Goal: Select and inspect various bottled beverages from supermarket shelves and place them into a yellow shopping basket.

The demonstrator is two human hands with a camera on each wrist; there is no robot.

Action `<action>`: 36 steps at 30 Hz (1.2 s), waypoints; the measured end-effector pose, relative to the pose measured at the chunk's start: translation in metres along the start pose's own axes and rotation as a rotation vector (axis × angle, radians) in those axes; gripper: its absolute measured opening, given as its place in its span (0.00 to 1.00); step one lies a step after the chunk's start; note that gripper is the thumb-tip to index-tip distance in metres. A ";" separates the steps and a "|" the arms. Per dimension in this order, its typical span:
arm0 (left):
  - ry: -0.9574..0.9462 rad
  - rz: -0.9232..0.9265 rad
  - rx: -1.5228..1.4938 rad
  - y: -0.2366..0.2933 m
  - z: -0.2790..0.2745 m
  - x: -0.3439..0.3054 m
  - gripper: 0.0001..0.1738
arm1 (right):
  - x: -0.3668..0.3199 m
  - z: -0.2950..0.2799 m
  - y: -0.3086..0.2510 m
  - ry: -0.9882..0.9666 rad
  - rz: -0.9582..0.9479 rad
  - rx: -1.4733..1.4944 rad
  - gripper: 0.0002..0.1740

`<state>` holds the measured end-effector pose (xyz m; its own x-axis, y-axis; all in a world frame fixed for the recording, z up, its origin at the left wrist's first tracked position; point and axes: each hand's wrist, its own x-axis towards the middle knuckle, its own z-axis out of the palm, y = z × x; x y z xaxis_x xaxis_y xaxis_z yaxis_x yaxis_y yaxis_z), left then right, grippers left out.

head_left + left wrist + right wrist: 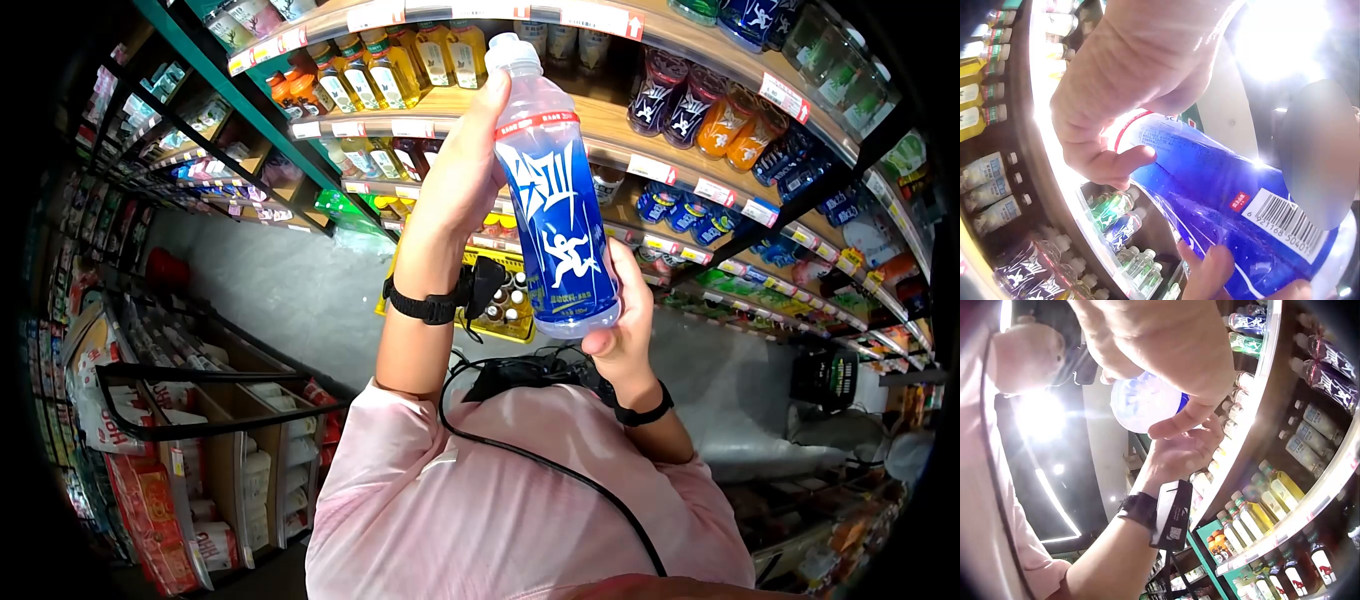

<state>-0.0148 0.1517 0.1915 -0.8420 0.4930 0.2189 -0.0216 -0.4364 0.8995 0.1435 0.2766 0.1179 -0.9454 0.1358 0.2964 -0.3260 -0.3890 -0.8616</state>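
A clear bottle (560, 240) with a blue label is held upright but slightly tilted between both hands, its pale cap (513, 54) in place; its fill level cannot be told. Its upper part is gripped by the left hand (468, 165), its base by the right hand (630, 318). Below the hands, capped bottles (516, 297) are contained in a yellow basket (515, 336). Beyond the left hand, yellow-filled bottles (388, 75) are shelved; beyond the right hand, orange ones (724, 125) are lined up.
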 end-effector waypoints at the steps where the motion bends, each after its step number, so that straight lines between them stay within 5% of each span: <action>1: 0.011 -0.009 -0.011 0.002 0.003 0.000 0.36 | -0.001 0.001 -0.001 0.004 -0.018 -0.011 0.71; 4: 0.028 -0.033 -0.060 -0.002 0.004 0.003 0.36 | -0.002 0.002 -0.009 0.028 0.046 -0.088 0.75; 19: 0.047 -0.022 -0.116 -0.010 0.003 0.006 0.34 | 0.004 -0.010 0.000 -0.042 0.023 -0.010 0.63; 22: 0.077 0.006 -0.155 -0.010 0.005 0.005 0.34 | 0.009 -0.017 0.006 -0.041 -0.039 -0.075 0.59; 24: 0.150 0.108 -0.139 -0.014 0.004 0.007 0.33 | 0.021 -0.033 0.004 -0.175 -0.032 -0.079 0.48; 26: 0.160 0.124 0.002 -0.012 0.001 0.005 0.31 | 0.031 -0.049 -0.004 -0.202 0.046 -0.228 0.41; 29: 0.195 0.282 0.148 -0.015 0.001 0.006 0.28 | 0.043 -0.050 -0.025 -0.136 -0.115 -0.635 0.37; 30: 0.110 0.323 0.174 -0.011 0.001 0.003 0.18 | 0.047 -0.047 -0.031 -0.123 -0.170 -0.734 0.39; 36: 0.110 0.409 0.399 -0.022 0.035 -0.006 0.21 | 0.057 -0.019 -0.047 0.104 -0.218 -1.125 0.37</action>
<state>0.0093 0.1844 0.1838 -0.7905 0.2537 0.5575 0.5044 -0.2467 0.8275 0.1051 0.3202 0.1670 -0.8471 0.1955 0.4942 -0.2469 0.6787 -0.6917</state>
